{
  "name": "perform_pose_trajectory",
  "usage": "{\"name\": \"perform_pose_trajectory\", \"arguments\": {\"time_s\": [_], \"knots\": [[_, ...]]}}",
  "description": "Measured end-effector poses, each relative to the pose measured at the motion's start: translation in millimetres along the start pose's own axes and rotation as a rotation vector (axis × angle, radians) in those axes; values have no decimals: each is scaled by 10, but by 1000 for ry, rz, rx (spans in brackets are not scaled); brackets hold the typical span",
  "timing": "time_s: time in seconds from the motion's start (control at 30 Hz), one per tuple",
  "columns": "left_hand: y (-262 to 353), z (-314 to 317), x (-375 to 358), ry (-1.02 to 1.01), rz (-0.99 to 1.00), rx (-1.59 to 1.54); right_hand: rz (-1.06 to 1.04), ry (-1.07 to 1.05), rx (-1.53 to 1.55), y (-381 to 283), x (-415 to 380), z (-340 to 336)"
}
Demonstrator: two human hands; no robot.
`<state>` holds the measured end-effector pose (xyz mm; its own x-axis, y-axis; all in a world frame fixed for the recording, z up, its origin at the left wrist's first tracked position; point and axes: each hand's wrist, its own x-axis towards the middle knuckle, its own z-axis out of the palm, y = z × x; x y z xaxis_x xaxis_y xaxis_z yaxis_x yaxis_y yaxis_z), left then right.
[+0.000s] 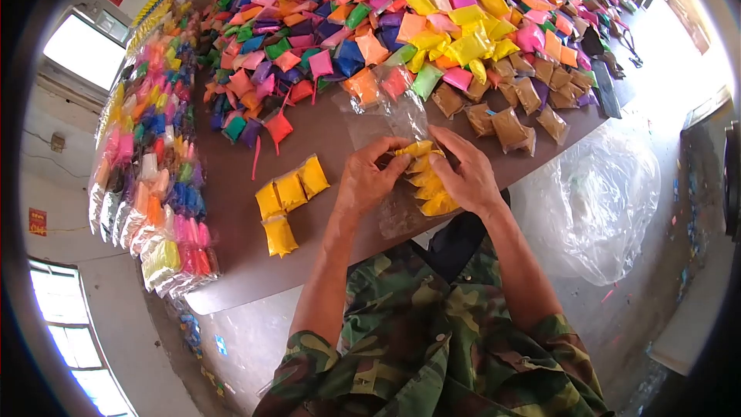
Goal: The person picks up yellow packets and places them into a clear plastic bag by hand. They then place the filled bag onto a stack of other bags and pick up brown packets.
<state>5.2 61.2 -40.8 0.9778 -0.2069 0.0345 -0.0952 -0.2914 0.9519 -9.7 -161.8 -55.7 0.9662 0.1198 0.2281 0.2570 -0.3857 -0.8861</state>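
Note:
Between my two hands is a row of small yellow packets (427, 179), standing close together near the table's front edge. My left hand (373, 173) is closed against the row's left side, its thumb on the upper packets. From the right, my right hand (468, 173) curls around the same row, with some fingertips hidden behind it. A clear plastic bag (390, 122) lies flat under and behind the packets. To the left of my left hand, several more yellow packets (290, 191) rest on the brown table (231, 251).
A large heap of coloured packets (340, 23) covers the back of the table, with brown packets (511, 130) at its right front. Filled clear bags (158, 162) are stacked along the left edge. A big clear plastic sack (594, 201) is beyond the table's right edge.

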Motion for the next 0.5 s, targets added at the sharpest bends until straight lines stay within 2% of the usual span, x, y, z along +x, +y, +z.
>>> {"name": "perform_pose_trajectory", "arguments": {"time_s": [0.1,0.2,0.3,0.43,0.5], "knots": [[-10,-13,-34,21,-10,11,100,-72,196,9,2,83],[50,-112,-167,52,2,114,44,-134,236,-79,1,118],[21,-144,-273,77,35,158,-80,-133,-7,-152,62,99],[19,-163,-285,137,146,224,12,-61,265,31,189,207],[14,-137,-261,170,194,272,23,-60,282,60,224,236]]}}
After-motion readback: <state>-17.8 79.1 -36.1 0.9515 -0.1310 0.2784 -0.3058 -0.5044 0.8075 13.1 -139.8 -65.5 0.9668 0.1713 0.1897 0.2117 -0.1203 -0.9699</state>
